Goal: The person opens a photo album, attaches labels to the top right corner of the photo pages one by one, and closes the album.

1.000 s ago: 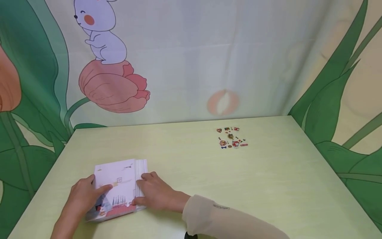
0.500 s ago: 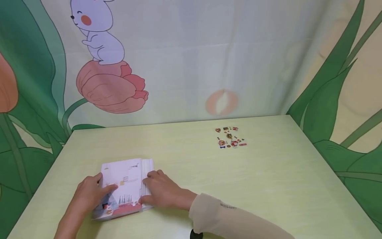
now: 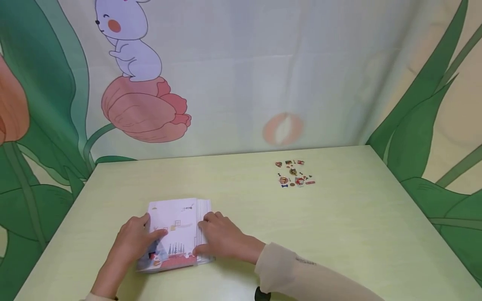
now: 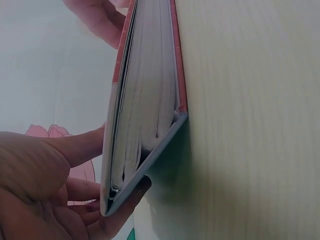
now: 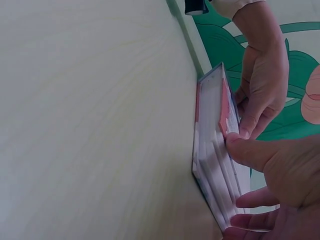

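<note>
A hardcover book point(image 3: 184, 211) with a white illustrated cover lies on the table at the lower left in the head view. My left hand point(image 3: 129, 240) grips its spine side, thumb on the cover; in the left wrist view, fingers reach beneath the slanted spine of the book point(image 4: 150, 70). At the opposite side, my right hand point(image 3: 224, 238) holds the stepped page edges, its thumb by the front cover's edge. The right wrist view shows the right hand's thumb point(image 5: 245, 147) touching the red corner of the cover and its other fingers along the page edges.
Several small colourful stickers point(image 3: 293, 173) lie toward the back of the pale yellow-green table point(image 3: 357, 217). Behind the table's far edge hangs a curtain point(image 3: 233, 83) printed with a rabbit, flowers and leaves. A black object point(image 3: 262, 294) sits under the right sleeve.
Both hands and the book between them have shifted right across the table, away from the left edge. Their hold on the book looks the same, and the stickers have stayed put.
</note>
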A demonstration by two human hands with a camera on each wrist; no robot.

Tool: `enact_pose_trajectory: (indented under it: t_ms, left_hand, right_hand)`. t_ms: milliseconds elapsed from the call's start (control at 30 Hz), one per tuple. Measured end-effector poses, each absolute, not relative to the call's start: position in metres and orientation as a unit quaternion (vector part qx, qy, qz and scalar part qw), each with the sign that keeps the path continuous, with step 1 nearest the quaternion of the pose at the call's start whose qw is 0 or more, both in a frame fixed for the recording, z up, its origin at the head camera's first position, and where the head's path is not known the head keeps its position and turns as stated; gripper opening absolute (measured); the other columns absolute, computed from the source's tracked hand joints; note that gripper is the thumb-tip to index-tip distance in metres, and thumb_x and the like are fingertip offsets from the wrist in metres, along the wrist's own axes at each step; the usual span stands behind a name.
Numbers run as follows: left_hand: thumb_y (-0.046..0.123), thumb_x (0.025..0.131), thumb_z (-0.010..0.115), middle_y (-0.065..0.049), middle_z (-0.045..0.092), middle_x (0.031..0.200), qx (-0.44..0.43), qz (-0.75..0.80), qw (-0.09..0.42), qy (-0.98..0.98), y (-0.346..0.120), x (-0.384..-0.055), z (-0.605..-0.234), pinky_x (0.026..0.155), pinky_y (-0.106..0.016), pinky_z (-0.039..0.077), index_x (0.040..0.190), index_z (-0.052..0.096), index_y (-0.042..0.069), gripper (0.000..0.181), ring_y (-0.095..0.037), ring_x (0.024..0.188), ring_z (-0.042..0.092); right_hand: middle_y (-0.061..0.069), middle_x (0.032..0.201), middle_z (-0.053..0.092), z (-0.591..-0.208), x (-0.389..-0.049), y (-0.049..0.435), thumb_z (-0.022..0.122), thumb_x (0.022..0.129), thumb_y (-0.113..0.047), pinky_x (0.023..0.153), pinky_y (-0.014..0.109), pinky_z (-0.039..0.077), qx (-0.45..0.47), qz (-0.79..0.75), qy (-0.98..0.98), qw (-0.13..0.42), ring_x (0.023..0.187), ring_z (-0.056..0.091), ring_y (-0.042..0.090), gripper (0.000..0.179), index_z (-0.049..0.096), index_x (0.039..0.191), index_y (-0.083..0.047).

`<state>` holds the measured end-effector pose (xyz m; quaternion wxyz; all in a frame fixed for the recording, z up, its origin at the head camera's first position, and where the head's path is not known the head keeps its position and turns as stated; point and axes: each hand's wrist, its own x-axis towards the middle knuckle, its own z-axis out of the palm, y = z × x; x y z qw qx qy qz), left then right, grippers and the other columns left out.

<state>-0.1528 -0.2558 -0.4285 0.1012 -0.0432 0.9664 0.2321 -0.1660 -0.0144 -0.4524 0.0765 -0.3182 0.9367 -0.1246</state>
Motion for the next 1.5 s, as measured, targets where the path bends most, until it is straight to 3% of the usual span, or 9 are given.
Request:
enact_pose_trajectory:
  t_ms: [233,1000,1267,1500]
  left_hand:
    - [0.031,0.095,0.076,-0.044,0.047,0.137,-0.026,0.245,0.075,0.966,-0.238,-0.151,-0.430,0.104,-0.064,0.042,0.146,0.037,-0.022,0.083,-0.052,0.122,0.051]
    - [0.026,0.090,0.082,-0.033,0.061,0.111,0.014,0.246,0.019,0.969,-0.188,-0.163,-0.439,0.085,-0.051,0.052,0.136,0.051,-0.020,0.072,-0.035,0.092,0.058]
    - [0.026,0.090,0.082,-0.031,0.060,0.111,0.028,0.239,0.021,0.970,-0.172,-0.168,-0.440,0.085,-0.049,0.053,0.133,0.052,-0.021,0.071,-0.035,0.092,0.058]
    - [0.027,0.092,0.081,-0.034,0.057,0.122,0.033,0.245,0.025,0.969,-0.157,-0.168,-0.442,0.092,-0.050,0.053,0.141,0.044,-0.022,0.079,-0.036,0.098,0.059]
  right_hand:
    - [0.007,0.134,0.058,-0.452,-0.169,0.003,0.079,0.089,-0.052,0.097,0.032,0.048,-0.310,-0.131,0.938,0.089,0.114,0.051,0.022,0.063,0.067,0.131,-0.007]
    - [0.011,0.140,0.055,-0.446,-0.170,0.048,0.081,0.088,-0.048,0.101,0.041,0.048,-0.270,-0.151,0.944,0.118,0.120,0.050,0.025,0.066,0.065,0.134,-0.004]
    - [0.013,0.139,0.055,-0.445,-0.168,0.062,0.083,0.088,-0.044,0.100,0.041,0.049,-0.260,-0.158,0.945,0.120,0.119,0.051,0.027,0.064,0.065,0.132,-0.001]
    - [0.015,0.140,0.055,-0.446,-0.164,0.075,0.084,0.087,-0.042,0.100,0.043,0.050,-0.242,-0.159,0.949,0.125,0.119,0.051,0.028,0.067,0.064,0.133,0.001]
